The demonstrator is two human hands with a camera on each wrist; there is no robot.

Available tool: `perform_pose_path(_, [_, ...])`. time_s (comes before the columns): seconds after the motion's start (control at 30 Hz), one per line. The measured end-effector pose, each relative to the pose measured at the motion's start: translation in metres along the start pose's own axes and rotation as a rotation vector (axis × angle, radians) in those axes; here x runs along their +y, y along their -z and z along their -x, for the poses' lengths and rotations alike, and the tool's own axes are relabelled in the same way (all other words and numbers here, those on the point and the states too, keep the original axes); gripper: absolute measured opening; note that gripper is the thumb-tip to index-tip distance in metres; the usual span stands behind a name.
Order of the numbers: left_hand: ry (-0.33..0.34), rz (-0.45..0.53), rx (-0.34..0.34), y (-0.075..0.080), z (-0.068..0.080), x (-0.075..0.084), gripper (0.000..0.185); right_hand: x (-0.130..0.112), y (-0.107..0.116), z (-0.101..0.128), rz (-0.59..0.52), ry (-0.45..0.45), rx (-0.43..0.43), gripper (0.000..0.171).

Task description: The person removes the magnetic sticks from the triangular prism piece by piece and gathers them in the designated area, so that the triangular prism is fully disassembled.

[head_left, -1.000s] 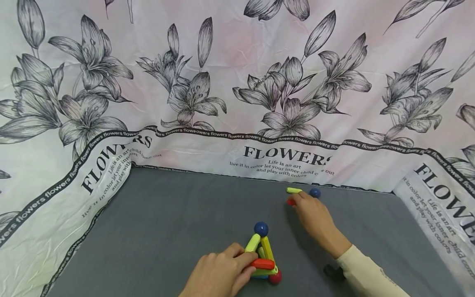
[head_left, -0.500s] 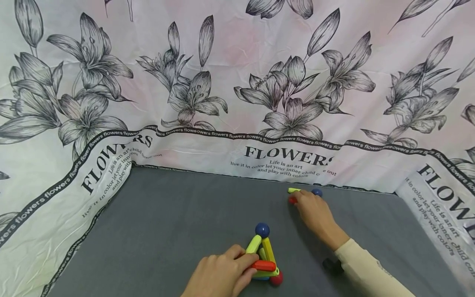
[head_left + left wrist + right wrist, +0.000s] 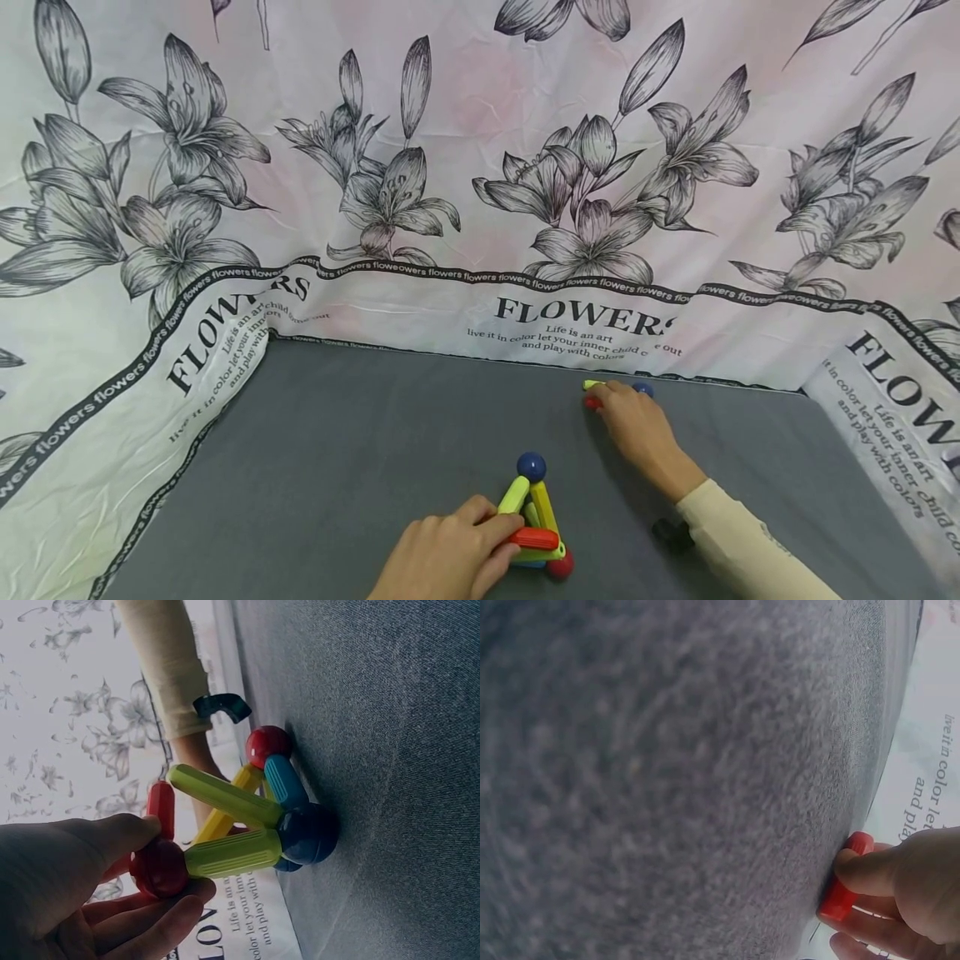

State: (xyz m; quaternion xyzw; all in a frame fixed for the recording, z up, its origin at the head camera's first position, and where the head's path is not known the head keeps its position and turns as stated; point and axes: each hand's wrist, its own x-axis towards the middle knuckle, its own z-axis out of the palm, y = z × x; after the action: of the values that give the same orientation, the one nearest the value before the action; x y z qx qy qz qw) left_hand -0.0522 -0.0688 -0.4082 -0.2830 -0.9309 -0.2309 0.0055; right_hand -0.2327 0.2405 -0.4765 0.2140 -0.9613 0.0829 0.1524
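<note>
One red ball (image 3: 160, 870), one red rod (image 3: 844, 889) grasped

The left hand (image 3: 453, 550) grips the ball atop a ball-and-rod frame (image 3: 545, 507) standing on the gray counter (image 3: 375, 442). Near its far edge, the right hand (image 3: 636, 429) pinches the rod beside a yellow-green rod (image 3: 590, 384) and blue ball (image 3: 643, 390).

rods (image 3: 233, 853): red, yellow, lime, blue | balls (image 3: 309, 834): red, navy | backdrop (image 3: 465, 167): black-flowered, pinkish-white

Hands (image 3: 446, 546) (image 3: 636, 421): two. Red rods (image 3: 536, 539) (image 3: 838, 901): two. Yellow rod (image 3: 546, 506): one. Blue rod (image 3: 286, 782): one. Green rods (image 3: 513, 496): at least three. Red balls (image 3: 159, 868) (image 3: 268, 745): two. Blue balls (image 3: 532, 467) (image 3: 643, 389): at least two.
</note>
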Motion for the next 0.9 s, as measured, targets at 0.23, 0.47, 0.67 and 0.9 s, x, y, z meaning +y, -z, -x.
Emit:
perform_pose_path(0.23, [0.002, 0.011, -0.002, 0.001, 0.000, 0.001, 0.020, -0.001, 0.000, 0.000, 0.003, 0.000, -0.015, 0.027])
perform_pose_path(0.47, [0.000, 0.023, 0.013, 0.001, 0.002, 0.001, 0.019, -0.001, 0.001, 0.003, 0.010, 0.003, -0.004, 0.029])
perform_pose_path(0.67, [0.008, 0.027, 0.032, 0.001, 0.002, 0.003, 0.019, -0.025, 0.029, 0.011, -0.008, 0.077, 0.088, 0.027])
perform_pose_path(0.9, [-0.024, 0.020, 0.095, -0.002, 0.004, 0.003, 0.022, -0.086, 0.092, 0.038, -0.226, 0.160, 0.092, 0.023])
